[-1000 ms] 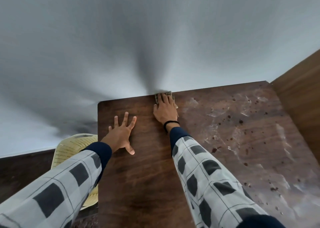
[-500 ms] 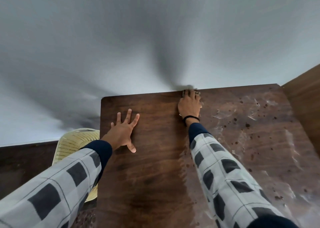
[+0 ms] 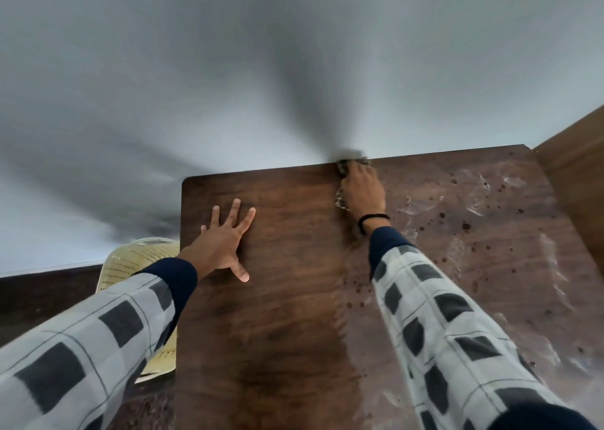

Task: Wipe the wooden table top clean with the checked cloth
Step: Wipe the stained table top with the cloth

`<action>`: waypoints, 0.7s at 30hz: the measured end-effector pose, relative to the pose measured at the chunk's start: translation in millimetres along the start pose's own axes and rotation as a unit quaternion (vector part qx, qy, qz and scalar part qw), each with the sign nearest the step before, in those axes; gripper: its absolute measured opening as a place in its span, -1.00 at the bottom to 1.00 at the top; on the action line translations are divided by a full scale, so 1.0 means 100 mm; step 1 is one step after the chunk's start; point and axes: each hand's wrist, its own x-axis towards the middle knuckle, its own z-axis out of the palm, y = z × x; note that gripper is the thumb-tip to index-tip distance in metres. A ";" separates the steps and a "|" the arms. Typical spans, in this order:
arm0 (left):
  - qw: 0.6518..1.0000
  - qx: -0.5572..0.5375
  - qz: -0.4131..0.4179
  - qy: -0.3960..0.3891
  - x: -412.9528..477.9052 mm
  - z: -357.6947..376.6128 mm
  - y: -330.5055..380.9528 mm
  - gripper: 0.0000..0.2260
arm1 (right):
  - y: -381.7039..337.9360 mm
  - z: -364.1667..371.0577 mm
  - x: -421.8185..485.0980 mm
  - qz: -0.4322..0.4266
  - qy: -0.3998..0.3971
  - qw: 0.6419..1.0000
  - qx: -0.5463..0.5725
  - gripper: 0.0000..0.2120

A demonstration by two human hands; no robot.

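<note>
The dark wooden tabletop ends at a far edge tight against a pale wall; its near-left corner is rounded, and a wooden panel closes the right side. The right hand presses down on the checked cloth at that far edge, the cloth mostly hidden, only crumpled bits showing at the fingertips and thumb side. The left hand lies flat, fingers spread wide, holding nothing. Left of the right arm the wood looks darker and clean; the right side carries dark specks and whitish smears. A perforated yellow plastic chair stands beside the left edge
</note>
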 end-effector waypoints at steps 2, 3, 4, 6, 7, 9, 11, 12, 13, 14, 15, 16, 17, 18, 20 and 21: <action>1.000 0.003 0.003 0.002 0.01 0.02 0.00 0.38 | 0.40 -0.13 0.04 0.022 0.026 0.999 0.013 -0.68; 1.000 0.001 0.002 0.004 0.02 0.02 0.00 0.38 | 0.60 -0.19 0.07 0.034 0.034 0.999 0.013 -0.67; 1.000 -0.003 0.000 0.004 0.02 0.02 0.00 0.38 | 0.80 -0.24 0.11 0.045 0.038 0.998 0.010 -0.67; 1.000 -0.001 -0.011 0.001 -0.01 0.01 0.01 0.39 | 1.16 -0.33 0.22 0.063 0.049 0.997 0.002 -0.66; 1.000 0.003 -0.015 -0.003 -0.02 0.01 0.01 0.39 | 1.30 -0.37 0.27 0.075 0.051 0.996 -0.006 -0.66; 1.000 0.010 -0.019 -0.011 -0.01 -0.02 0.02 0.39 | 1.47 -0.43 0.32 0.104 0.050 0.993 -0.017 -0.69; 0.999 0.016 -0.024 -0.015 0.00 -0.05 0.05 0.40 | 1.50 -0.43 0.34 0.101 0.053 0.993 -0.025 -0.69; 0.999 0.018 -0.028 -0.019 -0.01 -0.06 0.05 0.40 | 1.44 -0.41 0.35 0.087 0.047 0.994 -0.037 -0.66; 0.999 0.019 -0.032 -0.023 -0.01 -0.07 0.06 0.40 | 1.35 -0.37 0.34 0.064 0.035 0.996 -0.048 -0.61; 0.999 0.020 -0.037 -0.026 -0.01 -0.06 0.07 0.40 | 1.23 -0.31 0.33 0.031 0.023 0.998 -0.055 -0.56; 0.999 0.021 -0.039 -0.028 -0.01 -0.06 0.07 0.41 | 1.10 -0.25 0.30 0.002 0.016 0.998 -0.057 -0.53; 0.998 0.022 -0.042 -0.029 -0.02 -0.06 0.08 0.42 | 0.94 -0.19 0.26 -0.025 0.007 0.998 -0.055 -0.52; 0.998 0.020 -0.045 -0.028 -0.03 -0.05 0.06 0.42 | 0.74 -0.17 0.18 -0.048 -0.010 0.997 -0.053 -0.52; 0.999 0.018 -0.043 -0.025 -0.03 -0.05 0.06 0.43 | 0.60 -0.17 0.10 -0.057 -0.017 0.997 -0.050 -0.54; 0.999 0.012 -0.039 -0.019 -0.01 -0.04 0.06 0.43 | 0.57 -0.14 0.06 -0.069 -0.003 0.997 -0.029 -0.62; 0.999 0.012 -0.039 -0.019 0.00 -0.05 0.07 0.43 | 0.69 -0.18 0.09 -0.071 0.006 0.997 -0.036 -0.63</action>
